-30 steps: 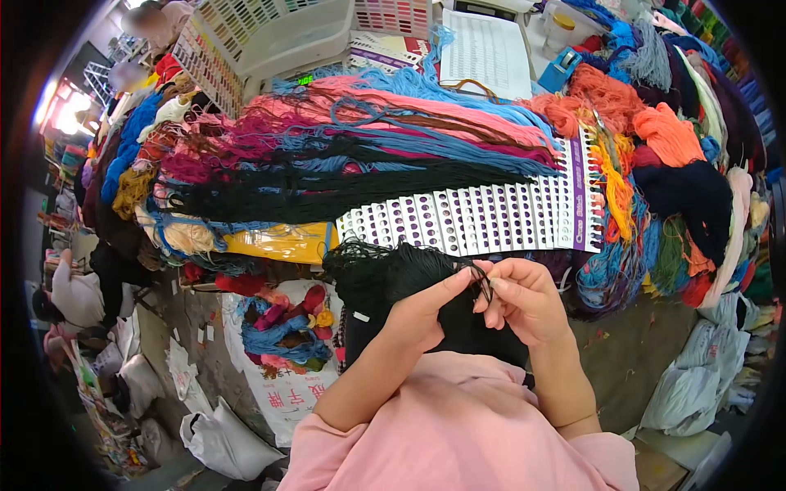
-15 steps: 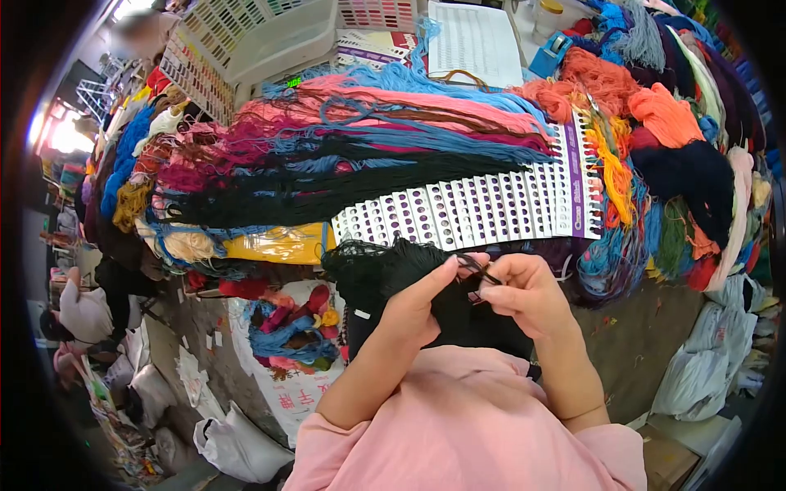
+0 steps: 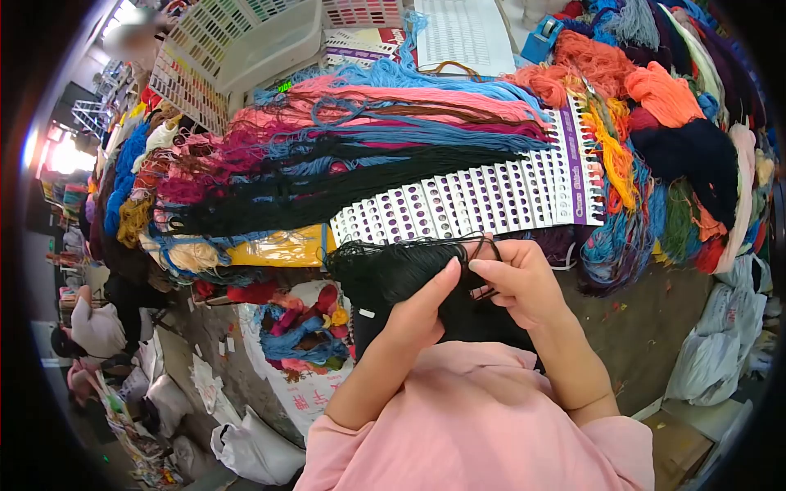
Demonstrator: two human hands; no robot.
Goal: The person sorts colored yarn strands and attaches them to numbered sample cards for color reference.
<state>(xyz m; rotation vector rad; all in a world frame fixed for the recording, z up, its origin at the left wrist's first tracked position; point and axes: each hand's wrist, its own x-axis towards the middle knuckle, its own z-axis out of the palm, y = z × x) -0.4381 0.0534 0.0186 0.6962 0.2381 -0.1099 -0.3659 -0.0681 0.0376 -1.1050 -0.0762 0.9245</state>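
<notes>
A bundle of black embroidery thread (image 3: 401,272) hangs at the table's front edge, over my lap. My left hand (image 3: 426,307) grips it near its right end, thumb on top. Close beside it, my right hand (image 3: 520,278) pinches a few black strands looped around its fingers. Just beyond both hands lie white punched thread cards (image 3: 458,200) with a purple printed strip at the right. Long black, blue, magenta and pink threads (image 3: 352,135) stretch leftward from the cards across the table.
Heaped skeins (image 3: 667,106) cover the table's right side. At the back are a clear plastic tray (image 3: 270,49), colour charts (image 3: 192,86), a printed sheet (image 3: 463,37) and a blue tape dispenser (image 3: 542,39). A yellow packet (image 3: 278,248) lies front left. White bags (image 3: 258,446) sit on the floor.
My right hand has moved slightly up and turned, with the black strands now looped around its fingers. My left hand still holds the bundle, which shows more to the right. The view has shifted slightly.
</notes>
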